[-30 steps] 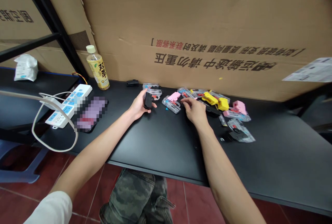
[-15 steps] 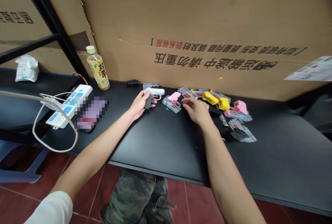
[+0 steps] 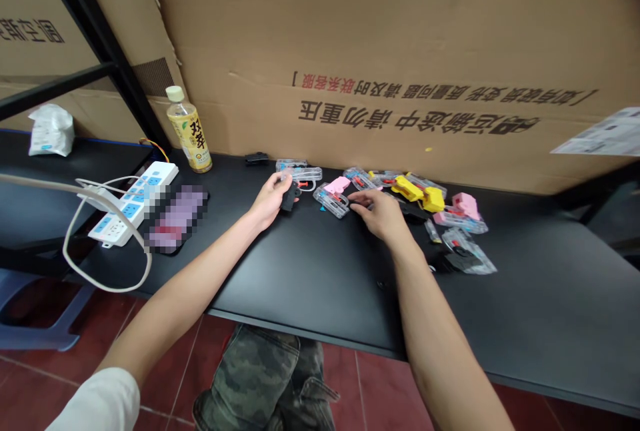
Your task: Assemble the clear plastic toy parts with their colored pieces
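Note:
My left hand [image 3: 273, 199] is closed around the grip of a toy water gun [image 3: 306, 174] with a clear body, a red trigger and a black grip. Its barrel points right, just above the table. To the right, my right hand [image 3: 380, 211] is bent with thumb and fingertips close together; whatever lies between them is too small or hidden to make out. Beside those fingertips lies a clear toy water gun with a pink grip [image 3: 337, 186]. Behind the hand, more clear toy guns [image 3: 361, 178] and yellow plastic grips [image 3: 407, 188] lie in a row.
On the right lie a pink-gripped clear gun [image 3: 463, 212] and a clear gun with a black part [image 3: 467, 251]. Left are a bottle [image 3: 189, 131], a white power strip [image 3: 135, 204] with a looping cable and a blurred phone [image 3: 177, 218]. A cardboard wall [image 3: 390, 31] stands behind the table.
The toy water gun in my left hand has turned slightly and shifted a little right, so its body looks clear rather than bright white. My right hand has hardly moved.

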A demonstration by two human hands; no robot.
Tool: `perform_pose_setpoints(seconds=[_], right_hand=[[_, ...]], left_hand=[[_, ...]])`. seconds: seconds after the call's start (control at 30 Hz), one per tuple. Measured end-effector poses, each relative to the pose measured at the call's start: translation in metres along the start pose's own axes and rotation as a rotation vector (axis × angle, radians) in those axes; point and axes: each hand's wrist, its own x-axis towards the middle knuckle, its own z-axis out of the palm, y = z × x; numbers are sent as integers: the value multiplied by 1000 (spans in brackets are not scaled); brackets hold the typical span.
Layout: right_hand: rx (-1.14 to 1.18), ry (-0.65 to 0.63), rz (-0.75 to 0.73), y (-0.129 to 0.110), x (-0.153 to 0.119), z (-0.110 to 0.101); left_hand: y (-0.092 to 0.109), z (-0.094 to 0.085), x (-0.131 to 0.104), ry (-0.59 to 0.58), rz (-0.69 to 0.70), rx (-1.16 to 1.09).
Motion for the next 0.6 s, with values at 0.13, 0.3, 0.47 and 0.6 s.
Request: perform_pose_setpoints(seconds=[0.13,0.3,0.47,0.6], right_hand=[[327,114,25,-23,-9,-10],[704,-41,58,-56,-20,2],[833,-170,116,-70,-26,23],[928,-180,174,-75,-29,29]], left_hand=[[-2,1,-1,-6,2,-28],[-8,4,-5,-24,-5,-20],[-11,7,-10,-54,13,55],[-10,8,-12,-89,41,131]])
